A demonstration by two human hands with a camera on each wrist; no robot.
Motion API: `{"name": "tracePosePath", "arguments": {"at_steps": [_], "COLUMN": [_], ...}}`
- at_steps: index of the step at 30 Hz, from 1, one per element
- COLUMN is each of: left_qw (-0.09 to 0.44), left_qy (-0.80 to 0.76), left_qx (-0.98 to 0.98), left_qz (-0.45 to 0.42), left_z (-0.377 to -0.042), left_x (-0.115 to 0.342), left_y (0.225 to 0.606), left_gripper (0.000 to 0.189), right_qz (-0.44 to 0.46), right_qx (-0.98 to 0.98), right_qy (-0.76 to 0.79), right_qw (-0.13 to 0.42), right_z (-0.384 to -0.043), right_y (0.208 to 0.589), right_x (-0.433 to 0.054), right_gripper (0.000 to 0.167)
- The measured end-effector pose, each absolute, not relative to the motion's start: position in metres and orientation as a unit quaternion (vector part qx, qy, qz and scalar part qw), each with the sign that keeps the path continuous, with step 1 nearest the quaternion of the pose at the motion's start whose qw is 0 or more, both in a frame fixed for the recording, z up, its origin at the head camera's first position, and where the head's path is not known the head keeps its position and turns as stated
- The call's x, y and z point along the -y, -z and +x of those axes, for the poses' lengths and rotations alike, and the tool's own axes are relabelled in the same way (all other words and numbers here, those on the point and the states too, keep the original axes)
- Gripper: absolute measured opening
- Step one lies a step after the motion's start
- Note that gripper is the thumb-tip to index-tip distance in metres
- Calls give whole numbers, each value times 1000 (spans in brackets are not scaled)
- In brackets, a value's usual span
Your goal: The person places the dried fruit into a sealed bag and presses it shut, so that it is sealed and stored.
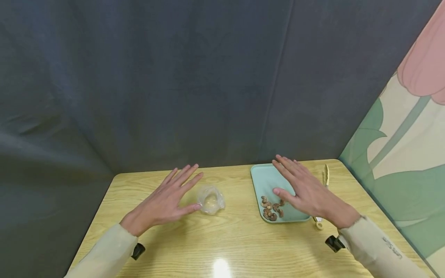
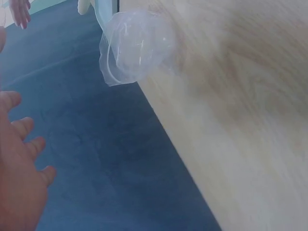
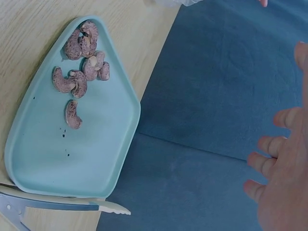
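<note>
My left hand (image 1: 163, 202) hovers above the table with its fingers spread and nothing in it. Just right of its thumb stands a crumpled clear plastic bag (image 1: 211, 200), which seems to line a small round bowl; the left wrist view shows the thin bag (image 2: 139, 45) with a curved rim. My right hand (image 1: 307, 193), also spread and holding nothing, is over the right part of a light blue tray (image 1: 265, 181). Several brown-skinned cashews (image 3: 72, 115) lie toward one end of the tray. Beside it are tongs (image 3: 62, 204) with cream tips, partly hidden by my right arm in the head view.
The wooden table (image 1: 222, 239) ends at a dark curtain (image 1: 194, 85) behind and on the left. A flower-patterned cloth (image 1: 399, 154) hangs along the right edge. Dark crumbs dot the tray's bottom.
</note>
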State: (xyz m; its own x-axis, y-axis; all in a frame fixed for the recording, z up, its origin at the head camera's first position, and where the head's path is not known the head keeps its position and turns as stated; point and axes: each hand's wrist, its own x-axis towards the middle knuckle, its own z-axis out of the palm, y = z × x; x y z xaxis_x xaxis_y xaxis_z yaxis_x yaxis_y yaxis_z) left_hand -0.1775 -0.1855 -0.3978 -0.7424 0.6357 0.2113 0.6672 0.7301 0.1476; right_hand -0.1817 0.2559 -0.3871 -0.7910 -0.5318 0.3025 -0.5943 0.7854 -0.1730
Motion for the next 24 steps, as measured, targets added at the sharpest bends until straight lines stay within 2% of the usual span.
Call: {"name": "tracePosePath", "arguments": {"at_steps": [12,24], "left_qw": [54,1], "left_qy": [191,320], "left_qx": [926,915], "left_qz": [-321,-248], "left_z": [-175,-172], "left_x": [185,182], "left_y": [422,453], "left_gripper": [83,80], "right_qz": [258,223], "right_qx": [942,940], "right_qy": [-172,-220], "right_qw": [126,136], "right_z": [-170,-166], "right_y": [396,412], "right_x": [-280,-297], "right_gripper": [78,79]}}
